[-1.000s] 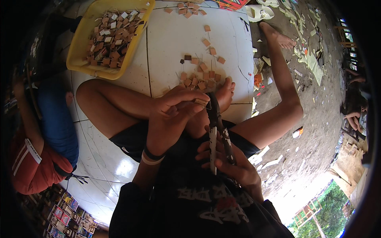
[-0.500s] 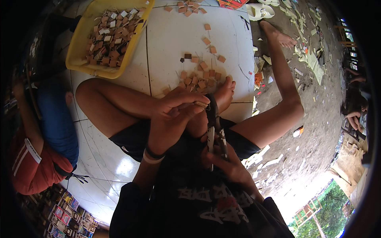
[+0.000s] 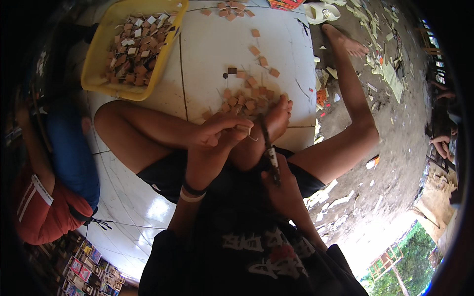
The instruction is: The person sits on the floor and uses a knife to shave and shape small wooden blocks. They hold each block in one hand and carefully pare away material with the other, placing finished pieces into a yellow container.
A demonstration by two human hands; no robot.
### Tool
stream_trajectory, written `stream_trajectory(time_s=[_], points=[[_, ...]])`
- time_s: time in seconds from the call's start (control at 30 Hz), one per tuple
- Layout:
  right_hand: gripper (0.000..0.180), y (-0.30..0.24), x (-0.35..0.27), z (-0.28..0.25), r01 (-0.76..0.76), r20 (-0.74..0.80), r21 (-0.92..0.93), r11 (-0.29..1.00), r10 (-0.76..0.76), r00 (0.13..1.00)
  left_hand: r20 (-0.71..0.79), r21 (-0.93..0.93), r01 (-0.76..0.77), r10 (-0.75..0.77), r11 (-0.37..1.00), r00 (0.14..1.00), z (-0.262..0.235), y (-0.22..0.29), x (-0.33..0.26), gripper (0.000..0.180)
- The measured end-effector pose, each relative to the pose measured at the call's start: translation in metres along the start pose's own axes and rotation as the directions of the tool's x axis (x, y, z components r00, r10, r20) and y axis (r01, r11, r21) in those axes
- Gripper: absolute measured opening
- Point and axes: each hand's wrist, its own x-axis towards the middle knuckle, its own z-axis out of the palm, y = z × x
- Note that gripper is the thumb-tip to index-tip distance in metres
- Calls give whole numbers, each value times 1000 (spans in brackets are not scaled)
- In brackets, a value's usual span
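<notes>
I sit on a white tiled floor [image 3: 212,54] with one leg folded and the other stretched out. My left hand [image 3: 217,135] pinches a small tan tag with a thin wire loop, held over my folded foot. My right hand [image 3: 281,190] grips the handles of dark pliers [image 3: 269,150]; their tip reaches up to the tag at my left fingers. A heap of small orange-tan tags [image 3: 244,98] lies on the floor just beyond my toes.
A yellow tray [image 3: 98,74] full of tags with wires stands at the upper left. A person in blue and red clothing [image 3: 54,163] sits at my left. Paper scraps litter the dirt ground [image 3: 395,123] to the right; a sandal [image 3: 318,11] lies at the top.
The pliers' handles were spread apart a second ago and are now squeezed together in my right hand. My left hand has stayed at the plier tip.
</notes>
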Motion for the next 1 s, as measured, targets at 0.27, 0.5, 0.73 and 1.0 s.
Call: stream_trajectory(time_s=[0.27, 0.5, 0.73, 1.0], points=[[65, 25, 8, -24, -109, 21, 277, 955, 107, 994, -221, 436, 91, 9, 895, 975, -13, -40, 48, 28], [71, 18, 10, -25, -200, 92, 370, 907, 179, 980, -213, 765, 58, 167, 641, 963, -19, -71, 82, 32], [70, 18, 13, -21, -148, 138, 368, 918, 104, 985, -187, 788, 84, 108, 610, 976, -22, -105, 83, 24], [72, 10, 17, -23, -147, 165, 325, 934, 97, 981, -113, 789, -102, 308, 605, 945, -19, -68, 68, 18]])
